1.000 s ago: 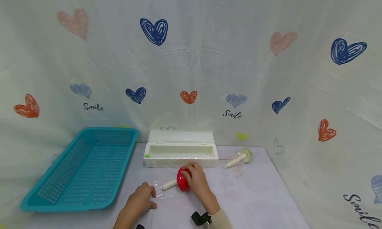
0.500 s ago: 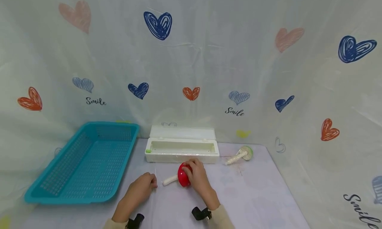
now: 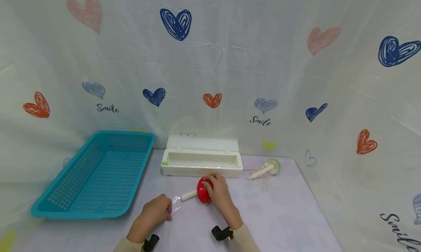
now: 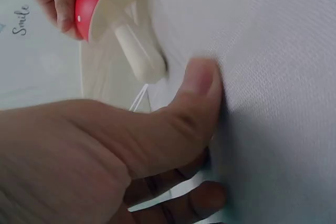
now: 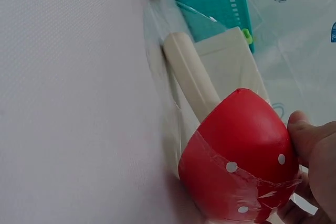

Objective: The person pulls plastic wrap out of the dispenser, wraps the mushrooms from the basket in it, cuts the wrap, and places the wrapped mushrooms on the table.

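Note:
A toy mushroom (image 3: 203, 194) with a white-dotted red cap and a cream stem lies on the table, its stem toward the left. My right hand (image 3: 219, 193) grips the cap from the right side. Clear cling film covers part of the red cap (image 5: 236, 145) in the right wrist view. Beyond the stem's end, my left hand (image 3: 154, 212) pinches a gathered strip of cling film (image 3: 176, 203) that stretches toward the stem. In the left wrist view the thumb (image 4: 198, 90) hides most of the pinched film.
Behind the hands stands a long white box (image 3: 201, 171) with its lid (image 3: 204, 144) raised and a green piece at its left end. A film-wrapped mushroom with a greenish cap (image 3: 272, 167) lies at right. A teal basket (image 3: 82, 215) stands at left.
My left hand has gone from spread fingers near the film to pinching it, and the film now appears as a gathered strip. The right hand keeps its hold on the cap. The head view tilts slightly downward.

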A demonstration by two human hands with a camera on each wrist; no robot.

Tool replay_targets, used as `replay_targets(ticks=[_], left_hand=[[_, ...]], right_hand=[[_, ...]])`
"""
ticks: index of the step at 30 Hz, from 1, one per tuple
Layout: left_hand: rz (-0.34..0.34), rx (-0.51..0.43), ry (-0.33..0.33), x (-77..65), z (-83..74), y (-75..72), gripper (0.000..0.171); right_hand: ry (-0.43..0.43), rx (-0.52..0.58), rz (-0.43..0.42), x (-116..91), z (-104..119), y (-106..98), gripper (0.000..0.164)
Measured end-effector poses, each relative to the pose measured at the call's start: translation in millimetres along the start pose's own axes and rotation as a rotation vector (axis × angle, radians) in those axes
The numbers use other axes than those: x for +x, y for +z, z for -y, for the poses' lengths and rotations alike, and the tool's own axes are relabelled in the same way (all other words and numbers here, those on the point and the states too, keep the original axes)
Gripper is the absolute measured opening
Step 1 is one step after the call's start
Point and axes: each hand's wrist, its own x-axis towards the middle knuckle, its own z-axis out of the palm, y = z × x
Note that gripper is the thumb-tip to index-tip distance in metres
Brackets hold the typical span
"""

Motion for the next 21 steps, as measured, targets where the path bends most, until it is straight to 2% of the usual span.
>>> replay_targets(ticks=[3, 13, 17, 21], left_hand=[[-0.042, -0.012, 0.004, 0.1, -0.3, -0.2, 0.029], [-0.216, -0.088, 0.098, -4.2, -4.6, -14.3, 0.021], [-0.294, -0.067, 0.121, 4.4, -12.4, -16.6, 0.018], [-0.367, -0.084, 0.115, 22.2, -21.2, -15.9, 0.014]], right_hand=[[0.008, -0.004, -0.005, -2.0, -1.1, -0.9, 0.012], [0.055, 0.024, 0.026, -6.3, -2.8, -4.0, 0.016], [0.049, 0.022, 0.030, -5.3, -4.7, -4.2, 0.018], [0.052, 0.023, 0.035, -5.0, -6.0, -3.4, 0.018]])
